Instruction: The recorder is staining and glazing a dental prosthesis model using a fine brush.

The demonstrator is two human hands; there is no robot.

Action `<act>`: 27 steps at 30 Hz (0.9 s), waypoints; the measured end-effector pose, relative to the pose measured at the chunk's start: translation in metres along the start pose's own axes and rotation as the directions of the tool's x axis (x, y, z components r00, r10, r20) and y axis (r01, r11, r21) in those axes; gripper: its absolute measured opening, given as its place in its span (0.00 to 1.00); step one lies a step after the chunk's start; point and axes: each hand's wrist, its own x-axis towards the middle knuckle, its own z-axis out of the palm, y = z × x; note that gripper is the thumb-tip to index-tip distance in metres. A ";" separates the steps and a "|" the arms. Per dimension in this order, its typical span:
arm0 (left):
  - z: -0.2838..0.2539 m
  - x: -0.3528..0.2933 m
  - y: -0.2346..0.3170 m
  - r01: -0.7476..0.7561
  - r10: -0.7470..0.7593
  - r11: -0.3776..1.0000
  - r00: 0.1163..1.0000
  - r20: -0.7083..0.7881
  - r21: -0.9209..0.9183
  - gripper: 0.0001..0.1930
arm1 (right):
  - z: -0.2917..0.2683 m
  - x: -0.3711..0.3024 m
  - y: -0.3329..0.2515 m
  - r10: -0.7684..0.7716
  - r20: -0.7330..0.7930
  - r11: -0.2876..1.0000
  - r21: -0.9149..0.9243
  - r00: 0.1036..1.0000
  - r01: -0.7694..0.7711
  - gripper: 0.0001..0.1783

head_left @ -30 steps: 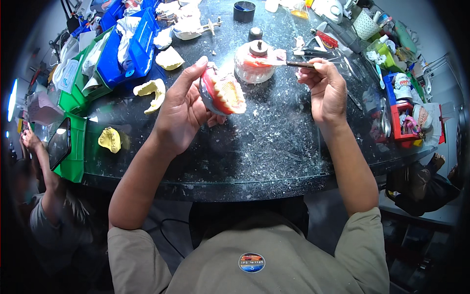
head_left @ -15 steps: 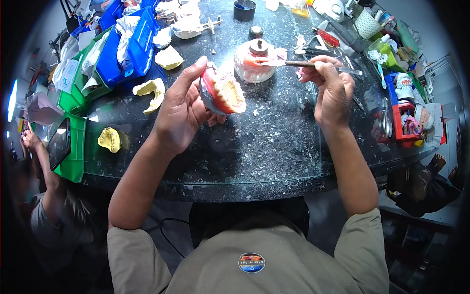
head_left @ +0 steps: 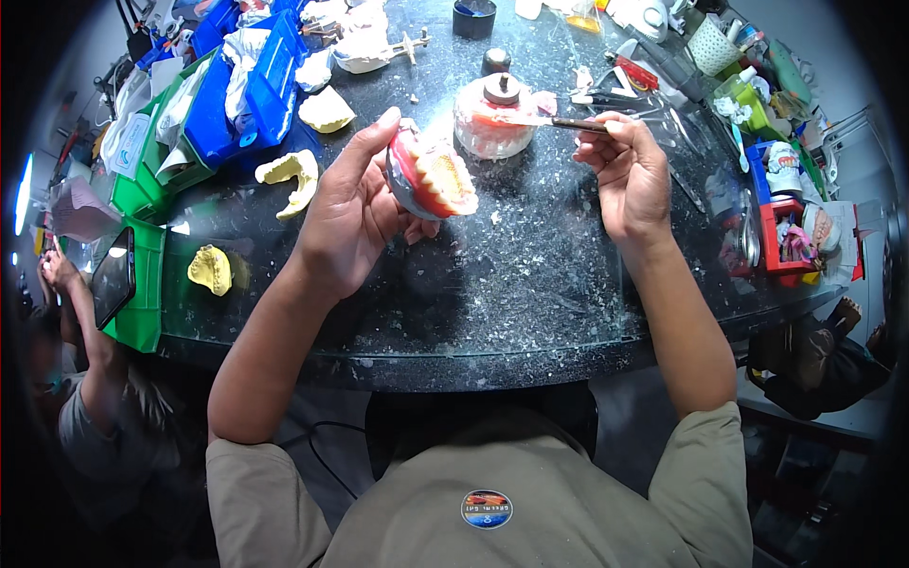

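Observation:
My left hand is closed around a denture model with red-pink wax gums and a row of yellowish-white teeth, tilted up toward the right. Between the thumb and fingers of my right hand is the dark handle of a wax knife. Its pale blade points left, over a round glass spirit lamp with a metal collar on top and reddish wax about its shoulder. Whether the blade touches the lamp I cannot tell. Behind the lamp stands a small dark cap.
Yellowish plaster pieces lie left of my left arm. Blue and green bins line the left side. Hand tools lie at the back right, and a red box stands at the right. A person sits far left.
My right hand has turned and shifted slightly, with the knife's rear end no longer showing past the fingers. The denture model in my left hand has barely moved.

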 end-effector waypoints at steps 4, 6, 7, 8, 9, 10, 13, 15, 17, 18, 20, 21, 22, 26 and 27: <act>0.003 0.000 0.001 -0.010 0.010 1.000 1.000 -0.003 -0.019 0.24 | 0.005 -0.001 -0.006 0.001 0.001 1.000 0.030 1.000 -0.001 0.09; 0.000 0.000 0.000 0.004 -0.004 1.000 1.000 0.001 -0.023 0.24 | 0.015 -0.002 -0.010 -0.089 0.045 0.994 0.068 0.995 0.086 0.09; -0.001 0.000 0.000 0.020 -0.020 0.999 1.000 0.009 -0.025 0.24 | 0.021 -0.003 -0.012 -0.088 0.049 0.994 0.069 0.995 0.084 0.09; 0.000 -0.001 0.000 0.019 -0.019 0.999 1.000 0.012 -0.026 0.24 | 0.027 -0.005 -0.016 -0.160 0.069 0.987 0.022 0.985 0.159 0.09; 0.002 -0.002 0.000 -0.009 0.009 1.000 1.000 0.007 0.008 0.24 | 0.030 -0.006 -0.017 -0.231 0.093 0.972 -0.023 0.968 0.234 0.09; 0.003 -0.002 0.001 -0.038 0.038 0.998 0.999 0.003 0.042 0.24 | 0.031 -0.006 -0.017 -0.265 0.121 0.962 -0.033 0.957 0.270 0.07; 0.001 0.000 -0.001 -0.036 0.036 0.999 0.999 0.013 0.020 0.24 | 0.032 -0.006 -0.016 -0.295 0.107 0.948 -0.095 0.950 0.305 0.07; 0.001 0.001 -0.001 -0.007 0.007 1.000 1.000 0.002 -0.001 0.24 | 0.031 -0.006 -0.015 -0.302 0.104 0.945 -0.098 0.948 0.312 0.08; 0.001 0.002 -0.001 0.022 -0.023 0.999 1.000 -0.008 -0.023 0.24 | 0.029 -0.006 -0.015 -0.309 0.100 0.942 -0.101 0.946 0.319 0.08; 0.001 0.002 -0.001 0.011 -0.012 1.000 1.000 -0.009 -0.013 0.24 | 0.028 -0.006 -0.015 -0.303 0.106 0.939 -0.134 0.947 0.316 0.09; 0.001 0.002 -0.001 -0.001 0.001 1.000 1.000 -0.010 -0.002 0.24 | 0.026 -0.006 -0.014 -0.298 0.113 0.935 -0.167 0.948 0.314 0.11; 0.000 0.002 -0.001 0.011 -0.011 1.000 1.000 -0.018 -0.003 0.24 | 0.026 -0.006 -0.014 -0.296 0.116 0.936 -0.161 0.948 0.312 0.11; 0.000 0.002 -0.001 0.023 -0.023 1.000 0.999 -0.026 -0.005 0.24 | 0.026 -0.006 -0.014 -0.295 0.118 0.938 -0.156 0.948 0.311 0.11; 0.003 0.001 0.001 0.017 -0.017 1.000 0.999 -0.036 0.013 0.24 | 0.025 -0.007 -0.015 -0.290 0.117 0.939 -0.157 0.950 0.306 0.11; 0.003 0.002 0.002 0.044 -0.044 0.999 0.998 -0.043 -0.004 0.24 | 0.026 -0.007 -0.015 -0.286 0.119 0.940 -0.156 0.951 0.302 0.11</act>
